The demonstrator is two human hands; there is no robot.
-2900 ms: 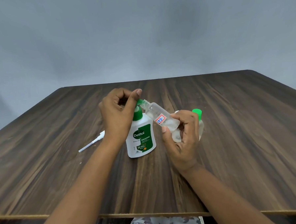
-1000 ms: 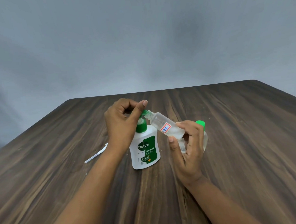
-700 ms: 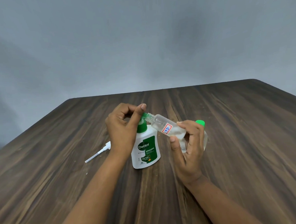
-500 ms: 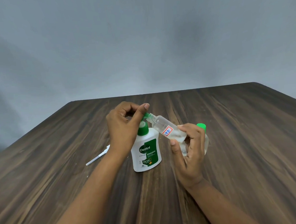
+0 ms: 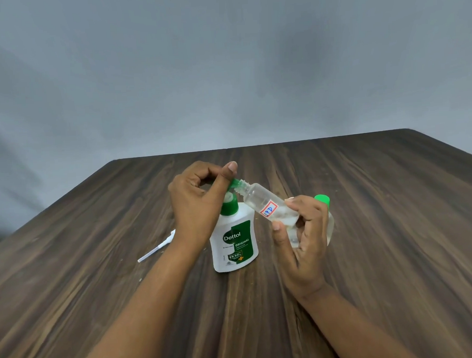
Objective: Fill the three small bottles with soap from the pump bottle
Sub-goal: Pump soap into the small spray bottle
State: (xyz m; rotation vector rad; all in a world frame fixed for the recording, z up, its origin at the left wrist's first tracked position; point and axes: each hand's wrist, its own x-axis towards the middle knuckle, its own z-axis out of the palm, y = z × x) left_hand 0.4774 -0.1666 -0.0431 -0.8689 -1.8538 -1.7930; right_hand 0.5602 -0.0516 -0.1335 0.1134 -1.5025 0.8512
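As right hand [image 5: 304, 246] grips stickered bottle [image 5: 257, 198], Dettol Original pump bottle [image 5: 232, 242]

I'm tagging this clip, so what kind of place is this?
Likely a plain indoor room, nothing more specific: a dark wood-grain table, a bare grey wall behind it, and a Dettol pump bottle standing on the table.

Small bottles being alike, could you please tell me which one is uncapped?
The tilted stickered bottle in the right hand; the bottle behind that hand wears a green cap.
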